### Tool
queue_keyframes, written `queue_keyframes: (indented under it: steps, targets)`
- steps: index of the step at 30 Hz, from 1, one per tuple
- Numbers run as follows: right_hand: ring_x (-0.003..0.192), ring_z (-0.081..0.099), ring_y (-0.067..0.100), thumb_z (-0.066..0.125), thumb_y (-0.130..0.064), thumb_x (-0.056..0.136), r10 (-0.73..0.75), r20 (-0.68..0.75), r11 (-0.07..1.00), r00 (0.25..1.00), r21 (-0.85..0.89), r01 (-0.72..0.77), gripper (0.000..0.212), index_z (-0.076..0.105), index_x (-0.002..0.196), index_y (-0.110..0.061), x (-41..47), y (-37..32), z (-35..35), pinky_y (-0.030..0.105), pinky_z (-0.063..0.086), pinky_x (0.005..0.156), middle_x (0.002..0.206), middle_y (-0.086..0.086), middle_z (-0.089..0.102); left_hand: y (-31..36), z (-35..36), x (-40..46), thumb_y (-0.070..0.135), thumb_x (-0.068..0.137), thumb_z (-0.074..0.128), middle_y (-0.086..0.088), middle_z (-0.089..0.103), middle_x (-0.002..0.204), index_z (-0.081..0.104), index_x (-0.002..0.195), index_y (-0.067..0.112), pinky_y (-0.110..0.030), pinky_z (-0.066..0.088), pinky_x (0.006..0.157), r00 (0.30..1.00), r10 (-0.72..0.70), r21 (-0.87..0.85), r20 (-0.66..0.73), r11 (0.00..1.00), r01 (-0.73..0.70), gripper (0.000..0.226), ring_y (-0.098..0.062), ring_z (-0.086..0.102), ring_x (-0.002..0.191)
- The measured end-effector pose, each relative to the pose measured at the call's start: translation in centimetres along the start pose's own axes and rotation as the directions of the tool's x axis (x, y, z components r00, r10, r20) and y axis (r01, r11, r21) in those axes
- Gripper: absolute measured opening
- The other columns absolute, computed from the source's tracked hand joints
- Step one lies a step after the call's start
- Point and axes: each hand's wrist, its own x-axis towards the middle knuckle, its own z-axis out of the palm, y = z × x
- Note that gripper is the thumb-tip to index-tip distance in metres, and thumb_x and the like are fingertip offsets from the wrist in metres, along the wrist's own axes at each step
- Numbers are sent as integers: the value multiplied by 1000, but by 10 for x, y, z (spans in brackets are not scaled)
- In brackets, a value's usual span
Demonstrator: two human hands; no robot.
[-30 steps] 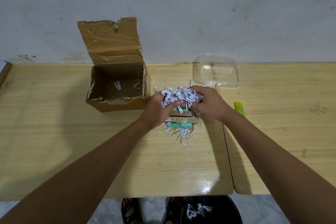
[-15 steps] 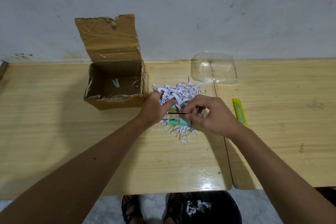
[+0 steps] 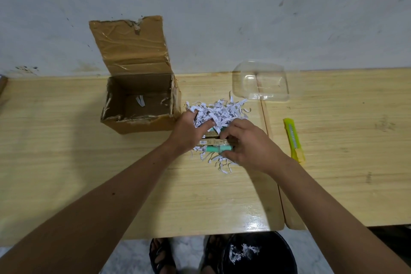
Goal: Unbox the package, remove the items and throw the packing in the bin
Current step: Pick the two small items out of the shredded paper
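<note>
At the centre of the frame the left hand is curled into a heap of shredded paper, its fingers closed around a clump of strips. Just right of it the right hand pinches the end of a small stack of items: flat tan cartons with a barcode label, print too small to read, and mint-green tubes beneath them. More shreds stick out under the stack toward the lower edge.

Left of the hands an open cardboard box stands on the wooden table, its taped lid flap upright against the wall; inside lie only a few stray paper strips. Above and right of the heap sits a clear plastic tray, with nothing visible in it. At the right, well apart from the heap, a yellow utility knife lies across the seam onto a second tabletop.

At the bottom of the frame, beyond the table's near edge, a black bin holds some shredded paper, beside sandalled feet. The table surface at lower left and far right is bare.
</note>
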Motion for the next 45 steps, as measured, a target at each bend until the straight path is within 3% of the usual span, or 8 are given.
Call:
queue_keyframes:
  steps: [7,10,14,18,21,27,39,45]
  targets:
    - [94,65,23,88,-36,74,4,31,999,1000,-39,-3,45,75,112,-16,-1,-2,-4,38,56,78,101,0,66,-1,-1,0,31,91,79,-1,35,69,41,78,22,-29,32,58,1000,-18,8,-5,1000,18,41,-15,32,60]
    - [94,64,21,88,-39,73,-10,-17,1000,1000,3,10,43,75,108,-17,-10,-2,-12,37,56,79,98,-2,68,3,-3,-1,33,92,78,-15,49,79,44,84,32,-38,42,70,998,-55,5,17,998,55,35,-26,47,69]
    - [91,59,11,77,-50,74,0,-50,999,999,51,3,44,74,107,-21,-27,-1,-40,26,49,80,97,-8,69,2,-6,1,33,91,78,-5,44,73,57,120,-12,-24,39,61,998,-63,-2,4,998,63,58,-18,43,61]
    - [83,57,0,86,-33,76,88,-113,994,990,72,-80,35,74,107,-24,-39,19,-79,15,44,77,96,-13,69,2,-4,2,32,91,79,5,35,75,41,77,23,-30,33,74,996,-92,30,-17,995,93,41,-18,39,75]
    - [88,61,2,89,-24,78,170,-172,985,970,60,-162,36,75,111,-24,-39,46,-101,8,43,78,100,-10,70,-1,-2,4,37,90,79,-1,40,83,46,88,16,-33,33,71,996,-84,32,-10,996,84,39,-19,41,79]
    - [99,60,20,82,-21,85,276,-155,952,949,-89,-291,36,72,119,-20,-20,93,-94,39,52,89,112,-2,71,-8,-2,9,29,90,80,0,39,59,47,77,19,-36,37,56,998,-54,-77,16,995,55,37,-19,42,59]
    - [114,53,29,73,-12,91,231,-255,943,939,-180,-281,43,66,133,-12,-12,104,-70,32,43,94,124,5,61,-13,-1,8,18,96,74,14,53,42,54,76,25,-24,42,46,998,5,-136,62,991,4,28,0,47,38]
    - [99,65,19,77,-12,89,128,-431,992,893,47,-120,24,76,112,-14,-13,56,-54,29,51,85,106,-1,69,-16,-1,14,35,89,80,0,30,60,37,75,25,-39,32,58,998,-49,-79,39,996,52,46,-18,32,56]
